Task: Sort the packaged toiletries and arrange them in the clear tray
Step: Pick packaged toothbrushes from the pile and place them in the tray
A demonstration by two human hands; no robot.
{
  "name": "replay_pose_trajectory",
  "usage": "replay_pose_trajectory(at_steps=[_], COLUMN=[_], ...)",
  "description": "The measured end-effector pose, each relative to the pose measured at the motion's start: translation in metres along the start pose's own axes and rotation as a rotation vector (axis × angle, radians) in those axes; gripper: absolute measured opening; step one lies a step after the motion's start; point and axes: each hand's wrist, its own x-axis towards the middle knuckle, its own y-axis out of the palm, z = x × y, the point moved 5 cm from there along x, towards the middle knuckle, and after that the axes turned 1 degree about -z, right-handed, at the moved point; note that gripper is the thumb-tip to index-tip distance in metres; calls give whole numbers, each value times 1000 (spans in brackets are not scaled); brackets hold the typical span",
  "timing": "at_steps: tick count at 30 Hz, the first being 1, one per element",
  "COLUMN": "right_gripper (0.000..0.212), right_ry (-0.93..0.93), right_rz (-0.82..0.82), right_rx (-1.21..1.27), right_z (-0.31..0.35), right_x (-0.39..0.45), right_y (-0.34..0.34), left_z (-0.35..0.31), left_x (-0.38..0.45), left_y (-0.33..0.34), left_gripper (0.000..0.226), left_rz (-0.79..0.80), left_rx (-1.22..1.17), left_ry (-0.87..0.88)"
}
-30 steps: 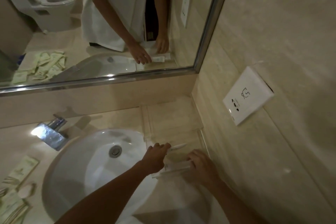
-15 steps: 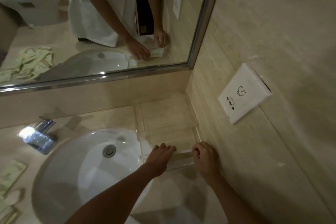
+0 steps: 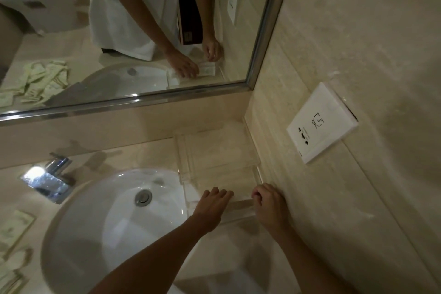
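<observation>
Fingers of both hands curled on a pale packet (image 3: 241,204) in the clear tray (image 3: 256,162), beige counter (image 3: 133,155) beside white basin (image 3: 107,217).

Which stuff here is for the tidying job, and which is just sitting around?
For the job:
- clear tray by the wall
- long packet between both hands
- left hand and right hand at the packet
- green packets left of the sink

Just there:
- sink
- tap
- mirror
- wall socket
</observation>
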Motion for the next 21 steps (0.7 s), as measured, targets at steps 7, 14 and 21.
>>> replay_pose_trajectory(at_steps=[7, 14, 21], right_gripper=[9, 14, 14], right_ry=[3, -13, -4], right_rz=[6, 27, 100], right_rx=[42, 67, 68], right_z=[0, 1, 6], right_x=[0, 1, 5], right_y=[-1, 3, 9], left_z=[4, 11, 18], left_x=[-10, -18, -21], left_y=[16, 19, 5], left_gripper=[58, 47, 36], left_rz=[87, 119, 137], left_rx=[-133, -157, -166], left_ry=[99, 83, 19])
